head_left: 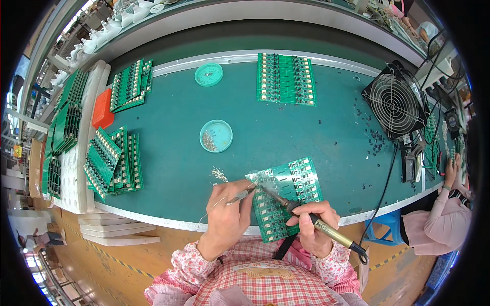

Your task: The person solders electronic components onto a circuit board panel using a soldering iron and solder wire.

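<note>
A green circuit board panel (pixel 308 179) with rows of small pale parts lies tilted at the table's front edge. My right hand (pixel 316 224) grips a soldering iron (pixel 333 233) by its gold-coloured handle; the iron's tip points left and down onto the board's upper left part. Close to that tip, my left hand (pixel 227 210) is closed on slim metal tweezers (pixel 240 196). A thin wire (pixel 203 218) curves out beside the left hand, apparently solder. Left of the board is a loose pile of tiny pale parts (pixel 219 175). Wisps of smoke seem to hang over the tip.
Two turquoise dishes (pixel 224 145) hold tiny parts. Board stacks (pixel 115 163) lie at left, near a red box (pixel 103 109) and white foam tray (pixel 84 168). Another panel (pixel 287 79) lies at the back. A black fan (pixel 395 102) stands right, with scattered black bits (pixel 377 140). A co-worker (pixel 434 224) sits far right.
</note>
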The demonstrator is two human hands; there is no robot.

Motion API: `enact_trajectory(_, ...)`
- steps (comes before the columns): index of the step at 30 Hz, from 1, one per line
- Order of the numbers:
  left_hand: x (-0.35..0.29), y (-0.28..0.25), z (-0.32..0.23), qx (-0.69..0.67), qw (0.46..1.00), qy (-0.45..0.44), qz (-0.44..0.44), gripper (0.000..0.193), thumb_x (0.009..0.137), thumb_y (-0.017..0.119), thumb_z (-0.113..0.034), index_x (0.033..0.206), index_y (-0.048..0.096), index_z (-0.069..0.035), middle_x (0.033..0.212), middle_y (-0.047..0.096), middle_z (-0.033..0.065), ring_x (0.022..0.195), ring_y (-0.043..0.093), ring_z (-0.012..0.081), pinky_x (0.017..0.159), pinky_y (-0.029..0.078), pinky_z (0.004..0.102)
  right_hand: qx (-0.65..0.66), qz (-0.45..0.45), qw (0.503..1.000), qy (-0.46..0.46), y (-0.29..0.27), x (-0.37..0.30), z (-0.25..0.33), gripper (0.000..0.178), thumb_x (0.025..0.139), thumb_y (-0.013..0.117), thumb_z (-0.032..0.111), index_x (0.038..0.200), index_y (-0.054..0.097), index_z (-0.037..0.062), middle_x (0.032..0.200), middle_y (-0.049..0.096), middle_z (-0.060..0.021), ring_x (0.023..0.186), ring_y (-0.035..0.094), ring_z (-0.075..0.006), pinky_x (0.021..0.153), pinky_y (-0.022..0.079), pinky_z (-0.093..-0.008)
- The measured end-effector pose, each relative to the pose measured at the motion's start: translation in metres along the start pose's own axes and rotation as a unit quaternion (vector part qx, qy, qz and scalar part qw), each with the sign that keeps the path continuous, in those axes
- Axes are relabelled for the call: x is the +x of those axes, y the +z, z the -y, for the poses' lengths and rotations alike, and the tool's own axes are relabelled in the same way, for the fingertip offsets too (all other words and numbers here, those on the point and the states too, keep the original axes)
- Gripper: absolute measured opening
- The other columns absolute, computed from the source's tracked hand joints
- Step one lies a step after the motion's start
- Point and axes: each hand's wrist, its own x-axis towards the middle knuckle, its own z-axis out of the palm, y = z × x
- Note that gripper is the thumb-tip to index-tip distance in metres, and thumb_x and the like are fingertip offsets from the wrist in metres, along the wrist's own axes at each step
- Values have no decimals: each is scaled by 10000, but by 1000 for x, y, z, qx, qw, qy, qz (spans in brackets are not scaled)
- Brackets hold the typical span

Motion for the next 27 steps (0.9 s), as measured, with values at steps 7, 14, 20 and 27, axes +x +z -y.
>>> enact_trajectory(7,0,0,-1,4,1000,0,-3,224,806,706,46,1011,656,-28,985,696,101,827,650,290,733,489,376,-9,23,999,39,2,5,4,62,903,662,62,943,640,20,699,708,-68,604,713,-154,573,548,-281)
enact_trajectory(14,-1,1,0,2,1000,-4,-5,234,799,709,53,1011,651,-26,985,694,99,837,657,288,735,487,374,-16,23,999,38,6,7,2,66,909,668,76,942,656,20,721,714,-76,617,715,-151,547,537,-281)
enact_trajectory(20,0,0,0,3,1000,-4,2,243,794,711,59,1014,648,-22,979,691,104,827,662,284,732,485,371,-54,62,994,-75,4,8,-4,109,829,713,17,923,659,26,744,712,-91,592,689,-194,532,531,-306)
enact_trajectory(27,0,0,-1,5,1000,-4,-2,243,791,712,59,1013,653,-23,978,691,102,820,661,291,731,485,372,-91,86,986,-111,5,13,2,81,871,687,82,904,644,21,615,681,-59,543,684,-185,514,538,-306)
